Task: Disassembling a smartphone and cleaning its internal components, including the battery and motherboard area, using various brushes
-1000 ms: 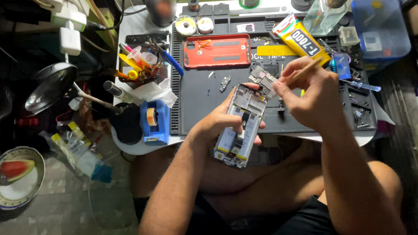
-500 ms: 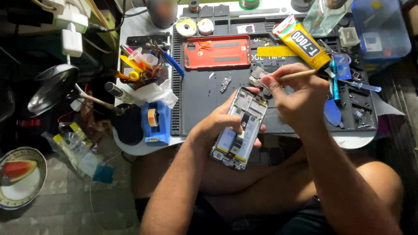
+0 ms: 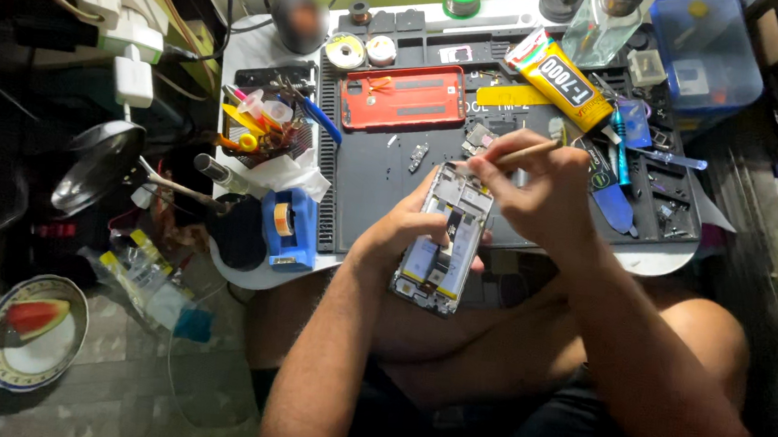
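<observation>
Fingers of both hands were closed, one set round an opened phone (image 3: 439, 250), the other pinching a thin tool (image 3: 525, 152).

His left hand (image 3: 404, 230) gripped the phone from its left side and held it tilted above the mat's (image 3: 373, 185) near edge, over his lap, its bared insides facing up. His right hand (image 3: 539, 198) pinched the tool like a pen, tip down at the phone's top end. On the mat behind lay a red back cover (image 3: 403, 97) and a yellow glue tube (image 3: 562, 78). Left of the mat sat a blue tape dispenser (image 3: 288, 227), and down on the floor a plate with watermelon (image 3: 33, 331).
</observation>
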